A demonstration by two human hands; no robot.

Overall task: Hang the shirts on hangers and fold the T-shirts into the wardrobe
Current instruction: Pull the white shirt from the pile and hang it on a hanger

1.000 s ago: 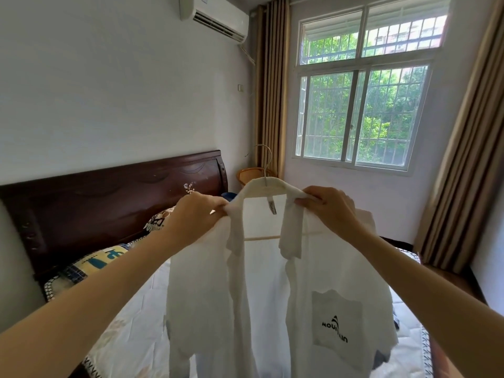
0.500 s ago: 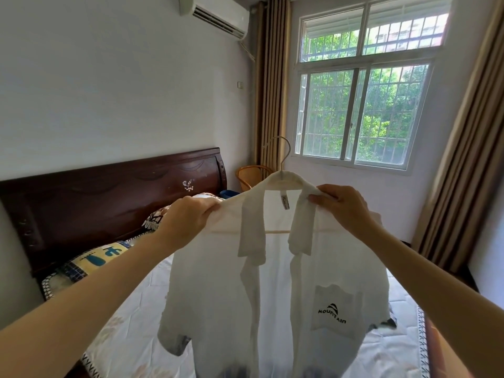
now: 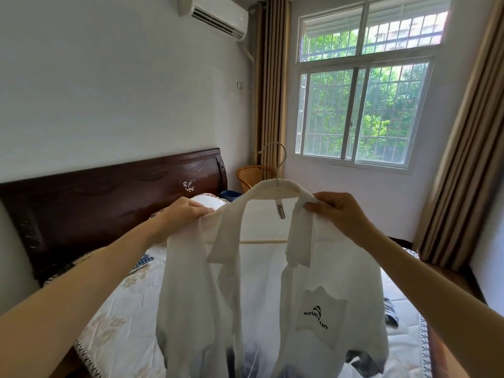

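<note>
Left hand (image 3: 183, 214) curled, pinching the left shoulder of a sheer white collared shirt (image 3: 261, 296) — draped on a pale wooden hanger with metal hook (image 3: 275, 170), held up above the quilted bed (image 3: 114, 323). Right hand (image 3: 341, 216) pinching the right collar side.

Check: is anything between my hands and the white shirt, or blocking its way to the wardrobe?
Nothing between: the left hand and right hand each already grip the white shirt at a shoulder, over the hanger. The wardrobe is out of view, so that path cannot be judged.
</note>
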